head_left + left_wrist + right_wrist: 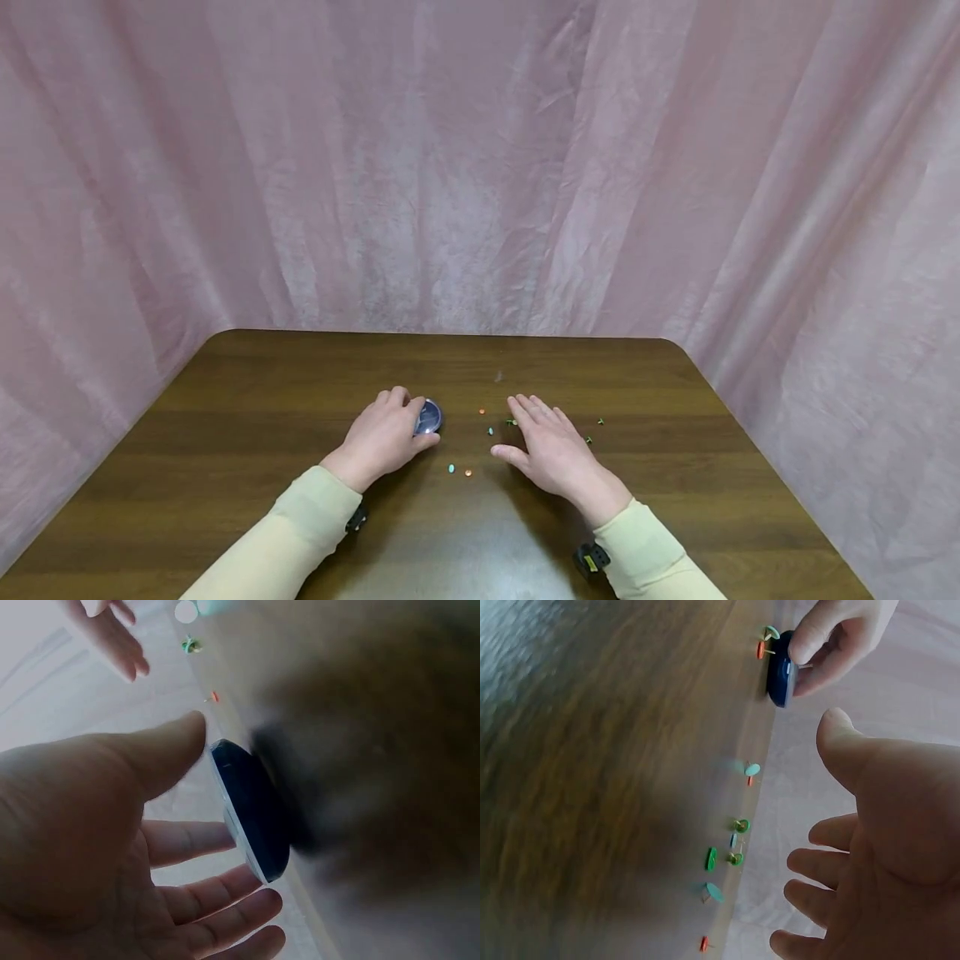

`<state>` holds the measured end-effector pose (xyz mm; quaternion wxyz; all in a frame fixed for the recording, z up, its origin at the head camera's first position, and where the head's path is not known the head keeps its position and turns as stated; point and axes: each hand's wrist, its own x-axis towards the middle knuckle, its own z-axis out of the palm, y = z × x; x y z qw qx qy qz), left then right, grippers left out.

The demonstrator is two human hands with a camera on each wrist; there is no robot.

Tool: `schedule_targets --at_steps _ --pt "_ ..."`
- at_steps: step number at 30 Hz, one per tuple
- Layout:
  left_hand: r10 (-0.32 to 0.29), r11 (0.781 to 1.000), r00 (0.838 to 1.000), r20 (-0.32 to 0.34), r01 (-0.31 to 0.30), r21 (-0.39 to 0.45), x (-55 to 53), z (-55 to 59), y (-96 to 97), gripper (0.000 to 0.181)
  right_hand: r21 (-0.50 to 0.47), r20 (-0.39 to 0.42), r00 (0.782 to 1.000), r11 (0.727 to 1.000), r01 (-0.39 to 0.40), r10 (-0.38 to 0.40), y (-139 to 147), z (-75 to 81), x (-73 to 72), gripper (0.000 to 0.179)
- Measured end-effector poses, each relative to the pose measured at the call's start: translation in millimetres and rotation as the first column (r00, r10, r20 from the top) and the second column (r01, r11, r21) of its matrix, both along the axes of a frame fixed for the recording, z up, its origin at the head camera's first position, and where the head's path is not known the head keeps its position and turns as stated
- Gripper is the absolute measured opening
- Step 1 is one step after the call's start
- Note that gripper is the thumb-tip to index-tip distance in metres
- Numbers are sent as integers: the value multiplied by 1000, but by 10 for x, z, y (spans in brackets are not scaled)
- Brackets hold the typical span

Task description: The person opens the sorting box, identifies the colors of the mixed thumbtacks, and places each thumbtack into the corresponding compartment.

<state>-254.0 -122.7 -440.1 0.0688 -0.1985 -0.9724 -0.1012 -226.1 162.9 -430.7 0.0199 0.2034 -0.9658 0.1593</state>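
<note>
Left hand (381,437) perhaps grips round, glossy dish (429,418).

Round case (429,418) part-hidden by left fingers (416,406); 2 sleeves (292,533) cut off.

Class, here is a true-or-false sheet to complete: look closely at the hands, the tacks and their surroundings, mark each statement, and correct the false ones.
1. The left hand is at the round blue container. True.
2. The right hand is wrapped round the container. False: its fingers are extended and it holds nothing.
3. An orange tack lies near a light-blue tack on the table. True.
4. All the tacks are one colour. False: besides orange and light blue, there are green tacks.
5. The curtain behind the table is black. False: it is pink.
6. Both sleeves are pale. True.
</note>
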Motion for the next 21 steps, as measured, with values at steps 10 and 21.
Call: schedule_targets --at_steps 10,21 --pt "-85 995 996 25 83 52 -16 102 69 54 -7 48 996 997 -71 71 -29 73 41 82" --pt "-168 982 982 91 159 105 41 133 162 56 -48 90 977 980 -191 195 -198 153 -38 86"
